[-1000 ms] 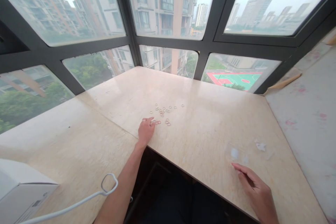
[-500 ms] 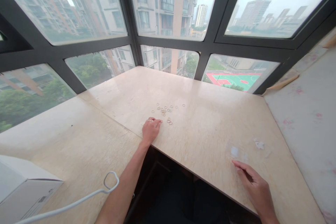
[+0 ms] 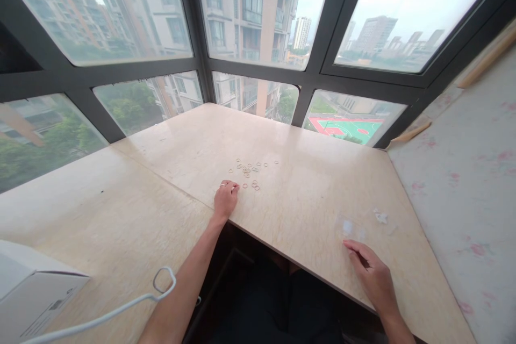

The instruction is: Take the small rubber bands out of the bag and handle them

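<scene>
On the pale table: small rings, most lying loose

Left hand is close to the rings, its fingertips bunched just beside a red ring; I cannot tell if they pinch one; the right hand is well apart, near a clear bag, thumb and finger close, but I cannot tell if they touch or hold anything; many rings lie bunched, some spread around; I think most is left to do.

Left hand grip unclear, box cropped
</scene>
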Demonstrator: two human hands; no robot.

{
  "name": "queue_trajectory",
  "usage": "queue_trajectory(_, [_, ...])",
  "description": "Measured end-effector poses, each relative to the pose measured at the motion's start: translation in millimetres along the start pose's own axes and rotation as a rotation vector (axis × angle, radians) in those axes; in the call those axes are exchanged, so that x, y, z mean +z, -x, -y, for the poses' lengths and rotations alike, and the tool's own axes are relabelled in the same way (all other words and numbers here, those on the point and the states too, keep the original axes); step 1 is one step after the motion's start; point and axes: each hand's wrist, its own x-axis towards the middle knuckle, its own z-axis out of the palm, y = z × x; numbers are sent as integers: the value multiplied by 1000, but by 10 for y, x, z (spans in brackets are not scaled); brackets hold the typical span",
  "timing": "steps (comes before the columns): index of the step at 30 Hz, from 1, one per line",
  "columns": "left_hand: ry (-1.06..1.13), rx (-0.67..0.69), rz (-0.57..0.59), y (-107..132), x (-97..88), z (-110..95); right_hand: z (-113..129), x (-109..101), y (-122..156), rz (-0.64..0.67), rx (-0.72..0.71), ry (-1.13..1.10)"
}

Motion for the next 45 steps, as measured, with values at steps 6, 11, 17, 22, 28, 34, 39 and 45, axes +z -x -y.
queue_trajectory(6, [427,-217,-179,-28,-34,45,8,1,3,-5,-13,16])
queue_trajectory(11, [617,-313,-262,-26,-66,35,-21,10,3,7,4,-5])
queue_trajectory(17, [752,-327,-211,10,-77,8,176,170,-26,153,76,-172])
queue_trajectory(22, [1060,-523,28,-31,-249,-26,768,586,-235,311,-39,-375])
queue_trajectory(28, [1417,-962,382,70,-447,-242,1403,1306,-663,429,-173,-477])
queue_trajectory(34, [1443,-780,691,375,-385,-478,1681,1879,-984,460,-225,-260])
queue_trajectory(39, [1428,-736,682,447,-319,-423,1839,2047,-1222,523,-338,42])
queue_trajectory(45, [1579,-819,586,404,-308,-337,2022,2115,-1490,693,-529,427])
